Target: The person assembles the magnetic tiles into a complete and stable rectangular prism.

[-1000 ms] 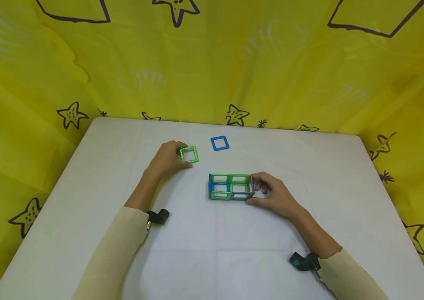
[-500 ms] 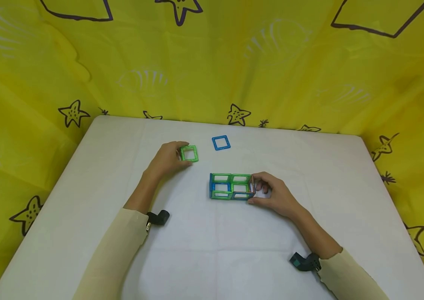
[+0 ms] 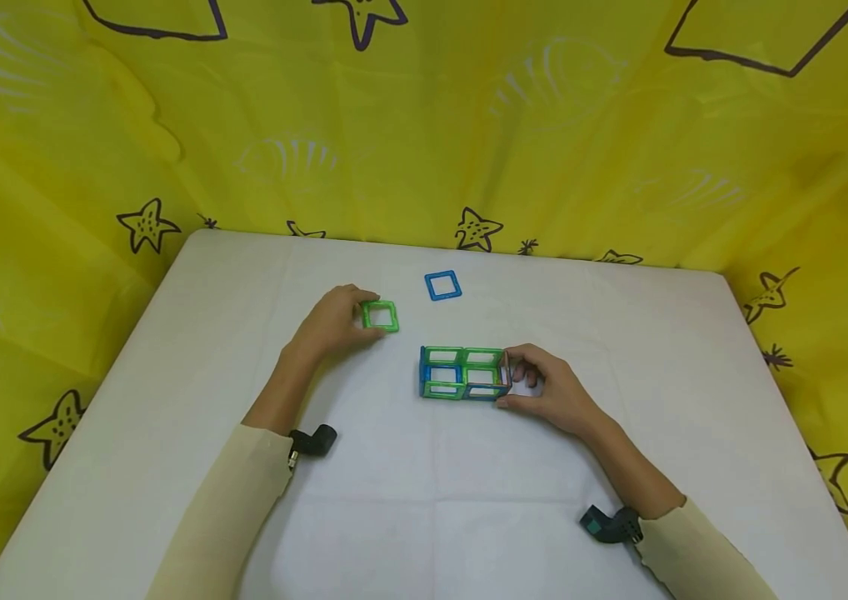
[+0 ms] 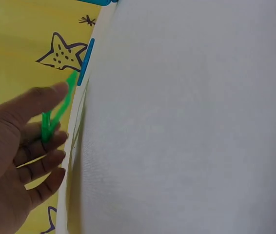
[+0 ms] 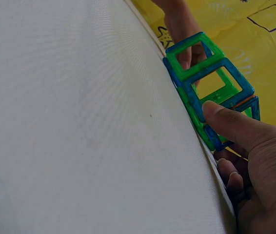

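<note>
My left hand (image 3: 334,323) pinches a green square magnetic tile (image 3: 396,317) between thumb and fingers, left of the middle. In the left wrist view the tile (image 4: 66,105) is seen nearly edge-on, with a second green edge by the fingers. My right hand (image 3: 555,392) grips the right end of an open-topped oblong box of green and blue magnetic tiles (image 3: 461,375) on the table. In the right wrist view the thumb presses a blue tile (image 5: 243,80) of its near wall; the other fingers are partly hidden behind the end.
A loose blue square tile (image 3: 445,296) lies flat behind the box, near the table's back edge. The white-covered table (image 3: 424,533) meets a yellow curtain (image 3: 424,150) with drawn stars at the back and sides. Each wrist carries a small black camera (image 3: 315,442).
The green tile in my left hand has tilted and moved slightly toward me. My right hand and the box have stayed in place.
</note>
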`<action>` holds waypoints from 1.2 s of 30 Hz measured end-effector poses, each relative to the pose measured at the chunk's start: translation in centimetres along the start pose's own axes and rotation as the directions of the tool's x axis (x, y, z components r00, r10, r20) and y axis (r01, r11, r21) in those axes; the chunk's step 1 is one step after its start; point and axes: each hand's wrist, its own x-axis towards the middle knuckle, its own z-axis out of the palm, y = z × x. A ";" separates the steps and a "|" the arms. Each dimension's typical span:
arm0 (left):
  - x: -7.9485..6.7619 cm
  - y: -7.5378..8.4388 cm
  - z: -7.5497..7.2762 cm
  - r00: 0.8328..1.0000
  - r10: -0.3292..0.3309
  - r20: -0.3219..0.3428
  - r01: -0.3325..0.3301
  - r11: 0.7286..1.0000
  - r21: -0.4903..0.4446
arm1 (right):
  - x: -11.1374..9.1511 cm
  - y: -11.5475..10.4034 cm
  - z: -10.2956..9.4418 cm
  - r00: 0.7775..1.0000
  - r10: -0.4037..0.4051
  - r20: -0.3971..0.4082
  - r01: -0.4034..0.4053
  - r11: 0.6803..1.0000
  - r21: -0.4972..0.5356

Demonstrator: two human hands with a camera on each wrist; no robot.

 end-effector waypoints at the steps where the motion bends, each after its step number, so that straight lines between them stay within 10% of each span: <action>1: -0.1 0.0 0.0 1.000 0.006 -0.011 -0.006 0.999 -0.034 | 0.0 0.0 0.0 1.000 0.001 0.001 -0.001 1.000 0.000; 9: -1.9 0.8 0.5 0.996 0.067 -0.051 -0.079 0.958 -0.277 | 0.1 0.2 0.1 1.000 -0.008 -0.003 0.008 1.000 -0.002; 36: -4.5 6.4 2.2 0.987 0.159 -0.028 -0.160 0.943 -0.290 | 0.1 0.1 0.3 1.000 -0.006 -0.023 0.006 1.000 0.002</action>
